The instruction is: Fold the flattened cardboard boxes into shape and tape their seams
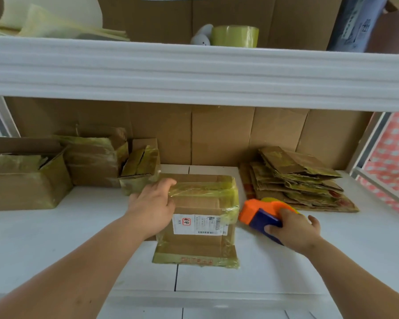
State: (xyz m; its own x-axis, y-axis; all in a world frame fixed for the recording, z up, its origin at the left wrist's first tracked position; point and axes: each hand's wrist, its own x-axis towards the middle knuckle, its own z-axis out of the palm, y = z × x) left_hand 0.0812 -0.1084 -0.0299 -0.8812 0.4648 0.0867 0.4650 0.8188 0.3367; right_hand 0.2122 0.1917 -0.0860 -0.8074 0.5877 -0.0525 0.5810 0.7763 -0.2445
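The cardboard box [200, 217] sits on the white table [55, 238] between the two hands, folded into shape, with yellowish clear tape across its top face and down its right side. The left hand [151, 207] rests on the box's upper left edge, fingers laid over the taped top and slightly bent; it presses rather than grips. A white shipping label [197, 224] lies on the box face just right of that hand. It carries a red square mark with a character, a barcode along its lower edge and fine print too small to read. A row of red printed marks runs along the box's near bottom flap, also illegible.

The right hand [293, 231] grips a tape dispenser [260, 215] with an orange head and dark blue body, fingers curled round the body. The dispenser's orange end lies just beside the box's right side; whether it touches cannot be told.

Beyond the right hand lies a stack of flattened boxes [295, 180], tape remnants on them. Beyond the left hand stand several assembled boxes [55, 166], taped, one touching or just behind the worked box's far left corner. On the shelf [194, 72] above the hands stands a roll of tape [235, 36] beside a small white object [202, 35].
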